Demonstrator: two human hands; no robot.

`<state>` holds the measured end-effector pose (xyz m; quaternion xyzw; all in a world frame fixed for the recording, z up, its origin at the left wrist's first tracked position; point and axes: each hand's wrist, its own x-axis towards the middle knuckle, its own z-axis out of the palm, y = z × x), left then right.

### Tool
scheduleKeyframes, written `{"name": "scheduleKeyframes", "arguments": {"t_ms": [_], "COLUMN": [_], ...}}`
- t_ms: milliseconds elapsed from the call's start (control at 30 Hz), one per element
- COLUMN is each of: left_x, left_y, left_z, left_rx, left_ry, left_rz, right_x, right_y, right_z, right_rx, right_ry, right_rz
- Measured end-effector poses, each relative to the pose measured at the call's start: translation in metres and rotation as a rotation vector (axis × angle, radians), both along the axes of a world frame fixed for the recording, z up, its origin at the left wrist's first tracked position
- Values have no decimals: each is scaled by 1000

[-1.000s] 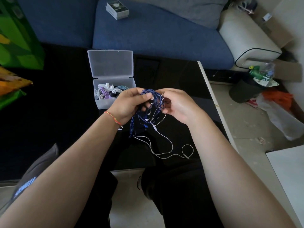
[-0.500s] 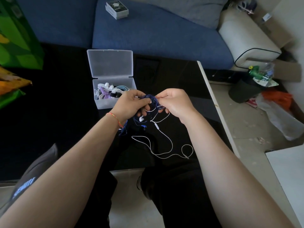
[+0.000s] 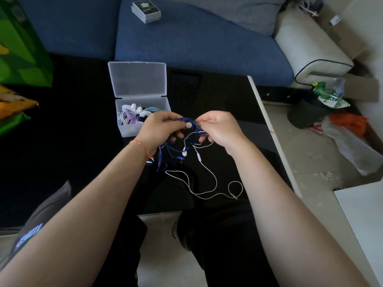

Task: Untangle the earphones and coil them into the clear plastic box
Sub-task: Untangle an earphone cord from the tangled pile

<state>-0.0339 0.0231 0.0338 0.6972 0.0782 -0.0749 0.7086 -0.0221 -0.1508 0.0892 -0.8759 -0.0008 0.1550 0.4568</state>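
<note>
A knot of dark blue earphone cable mixed with a white earphone cable hangs between my two hands above the black table. My left hand grips the blue bundle, with a white earbud showing by its fingertips. My right hand pinches strands at the bundle's right side. The white cable trails down onto the table and ends in a loop near the front edge. Just behind my left hand stands the clear plastic box, lid open, holding several coiled earphones in white, purple and light blue.
A blue sofa runs behind the table with a small boxed item on its seat. Green and orange bags lie at the left. Right of the table's white edge are a dark bin, litter and a white cushion.
Both hands have dropped slightly with the tangle and shifted their hold; a white earbud has come up to the top of the blue bundle. The white cable's tail on the table stays put.
</note>
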Motion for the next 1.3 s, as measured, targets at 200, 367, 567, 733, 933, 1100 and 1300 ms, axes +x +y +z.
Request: {"name": "scheduleKeyframes", "arguments": {"t_ms": [200,367,567,733,933,1100,1300], "left_x": [0,1,1,-1,0,-1,-3], "left_y": [-1,3,2,-1,-1,1,-3], "left_z": [0,-2,-1,0,-3,-1,6], "left_rx": [20,34,39,76,179,264,-50], "left_ry": [62,110,81,38,-13,51,90], "left_rz": [-75,-163,-102,-83,-12,-119,-22], "right_x": [-1,-2,-1,-1,-2,2,2], "right_y": [1,1,1,4,5,3,3], "right_z": [-1,0,-4,-6,-8,-11,-11], "right_rx": [28,144,-62,-129,-168,-149,-38], "right_ry": [-51,41,-136,-224,-203,-248,-273], "right_rz": [-46,-2,-10,57,118,18,8]}}
